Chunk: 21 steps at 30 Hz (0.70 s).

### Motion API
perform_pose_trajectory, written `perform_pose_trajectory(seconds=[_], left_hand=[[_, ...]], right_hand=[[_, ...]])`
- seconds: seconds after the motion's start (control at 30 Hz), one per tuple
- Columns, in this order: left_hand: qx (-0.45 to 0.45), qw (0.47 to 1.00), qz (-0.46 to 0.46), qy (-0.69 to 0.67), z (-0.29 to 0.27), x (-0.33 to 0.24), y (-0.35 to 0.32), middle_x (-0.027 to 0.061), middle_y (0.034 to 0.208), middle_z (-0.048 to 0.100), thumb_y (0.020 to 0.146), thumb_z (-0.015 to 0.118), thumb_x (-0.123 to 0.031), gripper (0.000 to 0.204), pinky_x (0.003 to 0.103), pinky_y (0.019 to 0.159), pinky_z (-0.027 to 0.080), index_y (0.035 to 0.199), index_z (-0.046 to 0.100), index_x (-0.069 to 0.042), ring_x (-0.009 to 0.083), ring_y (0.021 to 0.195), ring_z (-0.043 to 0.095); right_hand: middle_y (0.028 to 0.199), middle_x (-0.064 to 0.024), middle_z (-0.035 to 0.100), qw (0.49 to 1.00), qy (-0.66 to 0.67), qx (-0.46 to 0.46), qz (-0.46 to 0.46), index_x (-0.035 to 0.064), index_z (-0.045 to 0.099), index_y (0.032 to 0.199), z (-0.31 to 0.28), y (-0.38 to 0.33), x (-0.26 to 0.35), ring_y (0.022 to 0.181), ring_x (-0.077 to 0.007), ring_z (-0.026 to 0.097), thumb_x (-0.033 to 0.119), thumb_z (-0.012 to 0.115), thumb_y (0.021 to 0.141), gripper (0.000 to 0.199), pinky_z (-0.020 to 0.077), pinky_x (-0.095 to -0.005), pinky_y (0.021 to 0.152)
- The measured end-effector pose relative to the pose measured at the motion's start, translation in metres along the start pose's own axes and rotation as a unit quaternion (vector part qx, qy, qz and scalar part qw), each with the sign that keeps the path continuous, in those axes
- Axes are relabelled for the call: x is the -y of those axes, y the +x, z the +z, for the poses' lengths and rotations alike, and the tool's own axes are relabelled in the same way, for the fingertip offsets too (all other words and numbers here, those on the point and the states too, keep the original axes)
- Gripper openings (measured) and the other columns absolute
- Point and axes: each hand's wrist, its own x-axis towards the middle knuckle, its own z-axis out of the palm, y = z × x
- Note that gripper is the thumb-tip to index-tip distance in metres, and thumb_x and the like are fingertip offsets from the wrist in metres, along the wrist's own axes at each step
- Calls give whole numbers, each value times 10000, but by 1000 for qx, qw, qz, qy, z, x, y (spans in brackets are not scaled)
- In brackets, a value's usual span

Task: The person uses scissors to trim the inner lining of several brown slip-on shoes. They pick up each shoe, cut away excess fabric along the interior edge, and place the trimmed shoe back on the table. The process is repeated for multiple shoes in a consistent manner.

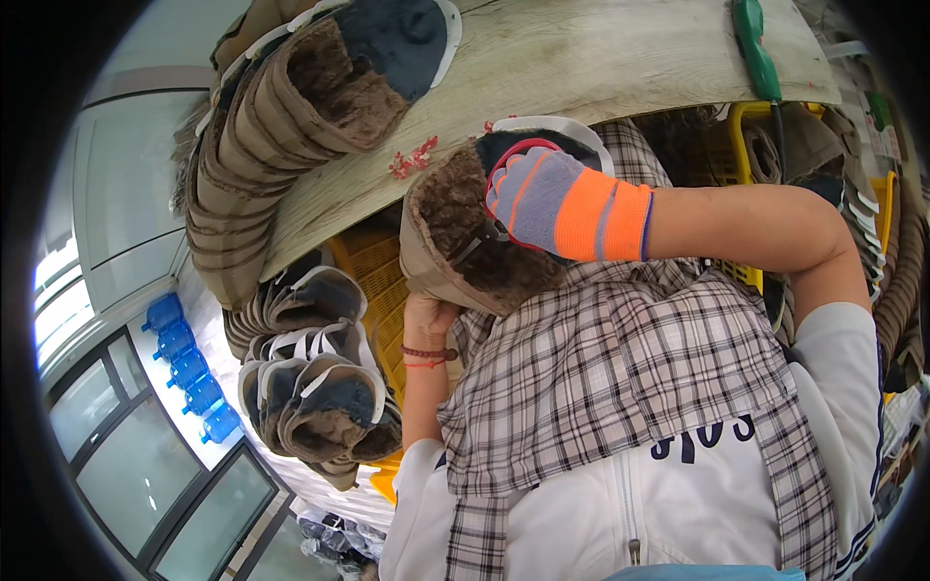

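A brown shoe upper [431,254] with a fluffy brown fur lining and a dark blue, white-edged end lies tilted over my lap, its opening facing up. My left hand [429,315], bare, grips its lower left side; most of the fingers are hidden behind the upper. In an orange and grey glove, my right hand [552,198] is closed around red-handled scissors [531,145]. The metal of the scissors points down into the fur opening; the tips are hard to make out. A plaid apron [601,378] spreads beneath the work.
On the wooden table [542,73] ahead, a long nested stack of similar uppers [291,136] curves over the left edge. A green-handled tool [756,48] with a cord lies at the far right. More uppers [325,387] hang left by a yellow crate [373,290]; another yellow crate [741,145] stands right.
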Motion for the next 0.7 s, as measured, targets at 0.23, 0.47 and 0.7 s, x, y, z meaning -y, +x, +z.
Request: perform_pose_trajectory(seconds=[0.23,0.47,0.7], left_hand=[[1,1000,-9,-17,-14,0,5,100,828,679,761,656,46,178,389,713,555,919,669,-35,218,768,663],[-13,1000,17,5,-14,2,3,102,829,681,773,664,10,160,377,696,564,930,659,-17,216,752,674],[10,1000,2,18,-25,1,6,93,935,672,799,655,-33,242,387,771,539,1038,621,-45,205,862,652]], right_hand=[[709,-18,616,998,-39,-36,-14,111,688,711,2,-2,5,697,-195,605,155,652,650,84,433,-326,523],[691,-41,606,999,-10,29,-32,87,651,753,-3,0,5,670,-218,601,140,638,662,105,460,-332,541],[758,-79,615,989,95,86,80,79,634,859,-23,-13,-30,732,-258,604,259,724,641,297,482,-344,653]])
